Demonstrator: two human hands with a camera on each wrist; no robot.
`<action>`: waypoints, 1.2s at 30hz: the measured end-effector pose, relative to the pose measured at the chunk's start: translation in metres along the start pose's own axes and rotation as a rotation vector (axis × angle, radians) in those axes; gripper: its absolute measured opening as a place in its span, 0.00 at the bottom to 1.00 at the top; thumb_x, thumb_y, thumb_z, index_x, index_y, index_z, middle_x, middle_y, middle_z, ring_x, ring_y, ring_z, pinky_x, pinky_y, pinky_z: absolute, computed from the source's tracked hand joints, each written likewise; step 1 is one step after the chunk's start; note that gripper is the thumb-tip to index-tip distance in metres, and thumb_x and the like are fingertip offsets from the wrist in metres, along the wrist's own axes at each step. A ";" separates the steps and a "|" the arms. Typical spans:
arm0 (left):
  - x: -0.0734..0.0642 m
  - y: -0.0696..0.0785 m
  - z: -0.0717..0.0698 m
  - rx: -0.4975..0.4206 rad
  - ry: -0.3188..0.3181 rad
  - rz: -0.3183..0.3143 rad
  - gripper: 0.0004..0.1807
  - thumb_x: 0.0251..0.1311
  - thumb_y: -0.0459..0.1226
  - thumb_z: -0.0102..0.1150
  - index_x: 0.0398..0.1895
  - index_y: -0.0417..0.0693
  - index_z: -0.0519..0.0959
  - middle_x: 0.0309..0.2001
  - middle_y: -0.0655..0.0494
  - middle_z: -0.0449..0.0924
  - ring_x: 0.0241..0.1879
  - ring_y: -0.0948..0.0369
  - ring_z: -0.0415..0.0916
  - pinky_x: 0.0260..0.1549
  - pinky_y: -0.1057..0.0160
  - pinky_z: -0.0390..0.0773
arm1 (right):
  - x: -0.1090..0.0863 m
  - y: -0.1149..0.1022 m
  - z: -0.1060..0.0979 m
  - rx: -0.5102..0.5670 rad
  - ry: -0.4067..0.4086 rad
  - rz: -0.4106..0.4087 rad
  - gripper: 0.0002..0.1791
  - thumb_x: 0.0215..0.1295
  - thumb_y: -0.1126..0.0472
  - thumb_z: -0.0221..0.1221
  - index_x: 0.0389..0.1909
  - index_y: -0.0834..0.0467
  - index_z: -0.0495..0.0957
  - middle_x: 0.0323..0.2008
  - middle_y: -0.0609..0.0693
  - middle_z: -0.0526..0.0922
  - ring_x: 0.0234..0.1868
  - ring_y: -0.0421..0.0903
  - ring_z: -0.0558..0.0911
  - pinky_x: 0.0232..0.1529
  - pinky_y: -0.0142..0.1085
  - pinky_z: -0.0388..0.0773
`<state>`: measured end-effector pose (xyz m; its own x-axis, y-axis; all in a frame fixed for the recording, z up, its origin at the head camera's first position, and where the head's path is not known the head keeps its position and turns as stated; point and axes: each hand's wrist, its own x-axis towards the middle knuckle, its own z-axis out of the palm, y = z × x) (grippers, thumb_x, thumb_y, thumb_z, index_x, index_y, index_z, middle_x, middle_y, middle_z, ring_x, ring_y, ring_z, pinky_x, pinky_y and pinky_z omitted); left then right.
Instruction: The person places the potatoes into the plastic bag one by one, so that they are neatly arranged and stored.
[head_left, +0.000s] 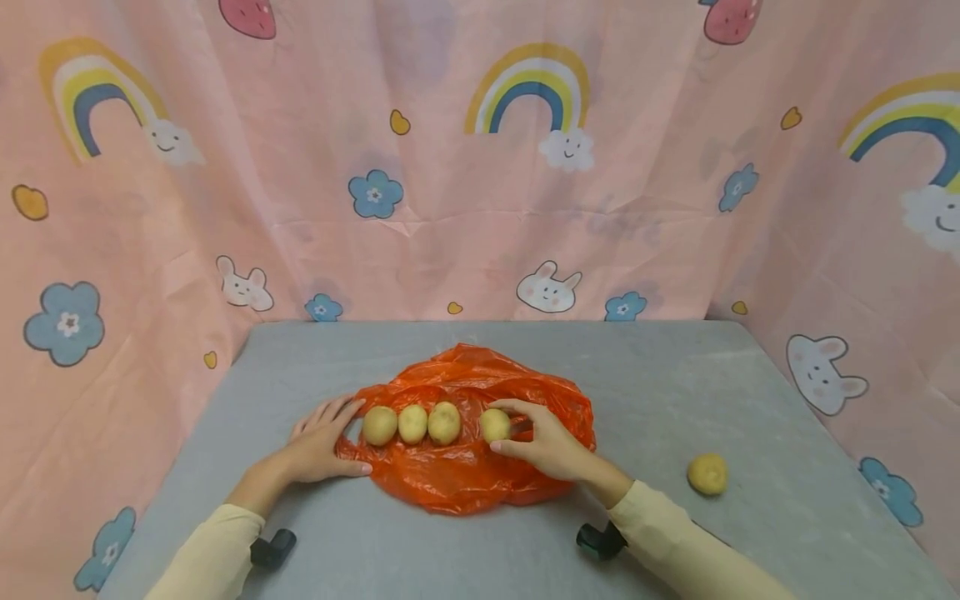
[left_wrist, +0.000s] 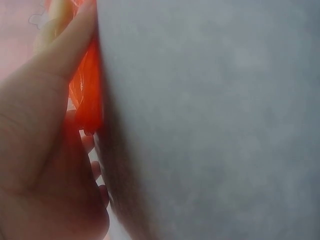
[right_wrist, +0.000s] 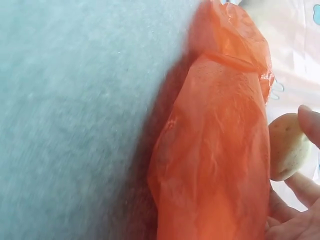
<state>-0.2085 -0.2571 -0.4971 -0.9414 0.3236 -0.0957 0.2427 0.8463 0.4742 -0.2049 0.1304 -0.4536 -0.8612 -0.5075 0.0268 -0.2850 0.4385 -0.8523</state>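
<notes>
An orange-red plastic bag (head_left: 450, 487) lies spread on the table, with three potatoes in a row on it: a left potato (head_left: 379, 426), a middle potato (head_left: 412, 424) and a right potato (head_left: 444, 423). My right hand (head_left: 551, 443) pinches another potato (head_left: 494, 426) between thumb and fingers, just right of the row and over the bag. In the right wrist view, this potato (right_wrist: 289, 147) shows beyond the bag's crumpled side. With fingers spread and extended, my left hand (head_left: 318, 450) rests at the bag's left edge. Its thumb (left_wrist: 65, 45) lies along the bag in the left wrist view.
A lone potato (head_left: 707, 474) sits on the grey table (head_left: 645, 367) to the right, beyond my right forearm. A pink patterned curtain (head_left: 450, 267) hangs along the table's back and sides. Dark wrist devices (head_left: 600, 542) show beneath both sleeves.
</notes>
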 end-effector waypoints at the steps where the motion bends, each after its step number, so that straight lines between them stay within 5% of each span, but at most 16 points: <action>1: 0.000 0.000 0.000 -0.003 -0.003 -0.002 0.61 0.47 0.64 0.72 0.80 0.49 0.55 0.80 0.42 0.47 0.78 0.36 0.43 0.66 0.24 0.47 | 0.001 0.000 0.001 -0.001 -0.006 0.005 0.30 0.67 0.56 0.67 0.67 0.61 0.73 0.62 0.58 0.78 0.54 0.54 0.79 0.56 0.52 0.80; 8: -0.002 0.004 -0.004 -0.005 -0.021 -0.008 0.62 0.47 0.66 0.70 0.80 0.49 0.54 0.80 0.41 0.47 0.78 0.33 0.41 0.66 0.24 0.45 | 0.009 -0.004 0.008 -0.034 -0.031 0.045 0.30 0.67 0.55 0.66 0.67 0.60 0.73 0.63 0.56 0.78 0.57 0.54 0.77 0.57 0.51 0.78; 15: -0.001 0.003 -0.002 0.000 -0.011 -0.013 0.61 0.48 0.64 0.72 0.80 0.49 0.54 0.80 0.42 0.48 0.78 0.34 0.42 0.66 0.23 0.46 | 0.020 -0.002 0.012 0.003 -0.043 0.071 0.30 0.66 0.57 0.67 0.67 0.59 0.72 0.63 0.57 0.77 0.50 0.51 0.80 0.47 0.41 0.83; 36: -0.001 0.002 -0.002 -0.005 -0.016 -0.010 0.61 0.47 0.65 0.71 0.80 0.50 0.54 0.81 0.42 0.47 0.78 0.36 0.42 0.66 0.24 0.46 | 0.034 -0.006 0.022 -0.123 0.035 0.126 0.29 0.65 0.58 0.68 0.66 0.56 0.75 0.64 0.55 0.78 0.52 0.49 0.77 0.56 0.49 0.78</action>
<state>-0.2080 -0.2565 -0.4947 -0.9400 0.3215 -0.1144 0.2318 0.8476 0.4774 -0.2230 0.0940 -0.4589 -0.9069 -0.4177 -0.0557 -0.2219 0.5857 -0.7796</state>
